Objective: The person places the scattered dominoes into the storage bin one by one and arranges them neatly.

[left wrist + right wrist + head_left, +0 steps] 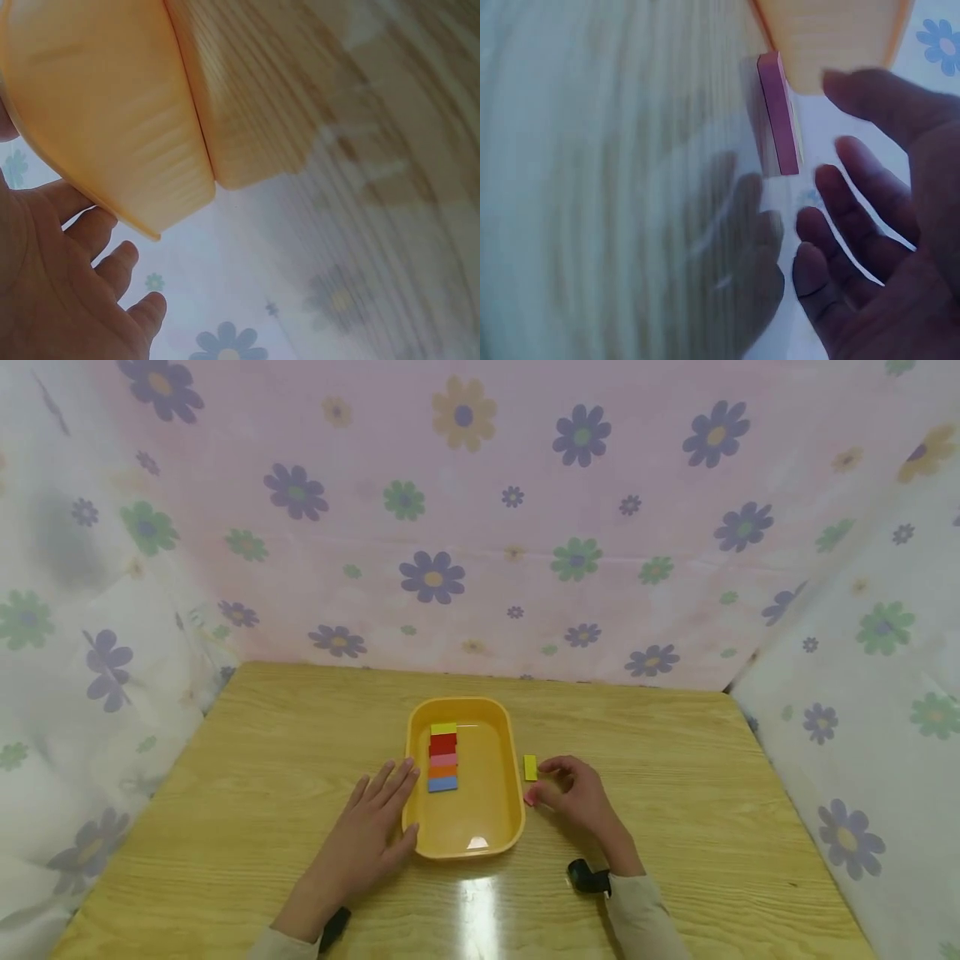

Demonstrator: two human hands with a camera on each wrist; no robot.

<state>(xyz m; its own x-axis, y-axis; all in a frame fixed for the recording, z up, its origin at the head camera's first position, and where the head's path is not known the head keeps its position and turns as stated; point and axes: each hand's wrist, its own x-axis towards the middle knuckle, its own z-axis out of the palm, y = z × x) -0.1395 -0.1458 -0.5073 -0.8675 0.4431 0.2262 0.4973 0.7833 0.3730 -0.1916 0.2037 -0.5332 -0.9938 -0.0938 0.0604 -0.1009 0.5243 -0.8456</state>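
Observation:
Spread fairly straight, the fingers of my left hand [367,835] touch the left rim of a yellow plastic tray [483,806]. Inside the tray, a row of blocks runs front to back: blue [442,784], orange [442,772], pink [443,760], red [443,743] and yellow [443,728]. My right hand [581,797] is just right of the tray, thumb and fingers apart and relaxed. Its thumb partly covers a loose pink block [529,799] in the head view. The right wrist view has a gap between this pink block [780,116] and the fingers.
A loose yellow block [530,767] lies behind the pink one, close to the tray's right side. Everything rests on a wood-grain table [675,777]. Flower-patterned cloth [480,527] rises behind the table and along both sides.

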